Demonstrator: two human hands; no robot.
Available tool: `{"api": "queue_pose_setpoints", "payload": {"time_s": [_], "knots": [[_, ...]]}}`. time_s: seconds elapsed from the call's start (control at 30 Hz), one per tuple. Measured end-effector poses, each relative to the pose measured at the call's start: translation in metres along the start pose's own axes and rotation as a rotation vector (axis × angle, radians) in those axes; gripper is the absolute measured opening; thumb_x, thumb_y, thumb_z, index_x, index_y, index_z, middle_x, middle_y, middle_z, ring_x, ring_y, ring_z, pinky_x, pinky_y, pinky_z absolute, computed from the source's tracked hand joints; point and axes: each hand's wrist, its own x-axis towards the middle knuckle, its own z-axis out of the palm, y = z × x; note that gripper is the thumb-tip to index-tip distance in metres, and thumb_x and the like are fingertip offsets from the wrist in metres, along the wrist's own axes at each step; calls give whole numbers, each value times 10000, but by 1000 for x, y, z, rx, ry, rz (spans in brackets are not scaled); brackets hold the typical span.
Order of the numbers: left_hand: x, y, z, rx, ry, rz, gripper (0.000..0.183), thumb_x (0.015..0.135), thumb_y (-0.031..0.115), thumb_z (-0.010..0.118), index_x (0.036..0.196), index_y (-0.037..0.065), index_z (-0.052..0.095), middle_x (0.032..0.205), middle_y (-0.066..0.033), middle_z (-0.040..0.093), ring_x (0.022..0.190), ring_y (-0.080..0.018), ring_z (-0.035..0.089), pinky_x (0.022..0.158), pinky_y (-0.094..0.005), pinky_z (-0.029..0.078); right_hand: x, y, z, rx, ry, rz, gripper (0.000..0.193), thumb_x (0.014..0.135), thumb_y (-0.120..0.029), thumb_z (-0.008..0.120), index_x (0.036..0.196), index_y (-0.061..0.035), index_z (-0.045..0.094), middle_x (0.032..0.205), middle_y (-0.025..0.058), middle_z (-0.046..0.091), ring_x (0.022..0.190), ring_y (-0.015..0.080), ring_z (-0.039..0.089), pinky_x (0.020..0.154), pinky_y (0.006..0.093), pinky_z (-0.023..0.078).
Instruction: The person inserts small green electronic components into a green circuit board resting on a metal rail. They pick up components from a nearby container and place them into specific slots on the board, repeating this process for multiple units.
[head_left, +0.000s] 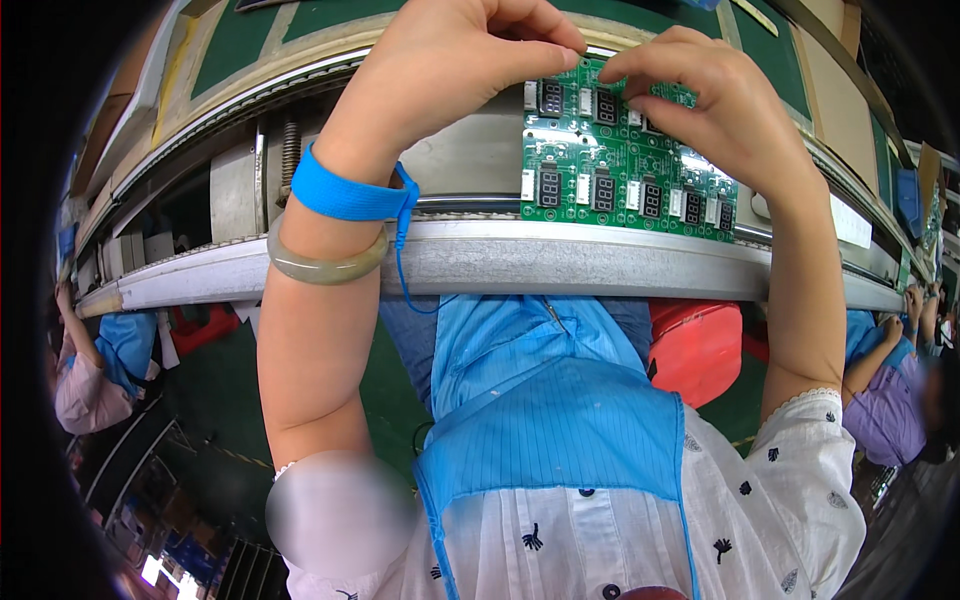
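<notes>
Green circuit panel (628, 150) lies long axis left-right, displays (603, 194) in 2 rows.

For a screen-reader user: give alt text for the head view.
Bare left hand and right hand at the far side of a green rectangular circuit board with black digit displays and white connectors, beside a silver metal rail. The left wears a blue fabric wrist strap.

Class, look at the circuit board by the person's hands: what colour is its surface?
The circuit board is green, shown best in the head view.
</notes>
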Motion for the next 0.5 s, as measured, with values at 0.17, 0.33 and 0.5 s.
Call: {"api": "queue_pose_setpoints", "payload": {"time_s": [0.17, 0.33, 0.5], "knots": [[-1, 0, 0, -12, -2, -3, 147, 912, 49, 747, 1013, -58, 748, 880, -65, 734, 775, -94, 651, 711, -224, 541, 0, 7, 1, 37, -12, -38, 301, 826, 17, 726, 1112, -76, 746, 962, 99, 688, 889, 240, 715, 786, 361, 561], [0, -1, 0, 1, -3, -4, 151, 912, 50, 747, 1017, -58, 749, 881, -65, 735, 774, -94, 651, 709, -223, 542, 1, 5, 0, -22, -27, -53, 295, 831, -9, 742, 1119, -73, 747, 967, 100, 688, 911, 235, 713, 805, 348, 558], [-1, 0, 0, 20, 6, -26, 153, 910, 53, 748, 1018, -56, 752, 878, -64, 736, 771, -94, 652, 704, -223, 543, 10, -27, -15, -147, -18, 0, 191, 822, -61, 741, 1010, -38, 767, 872, 95, 737, 897, 277, 660, 831, 388, 519]]}}
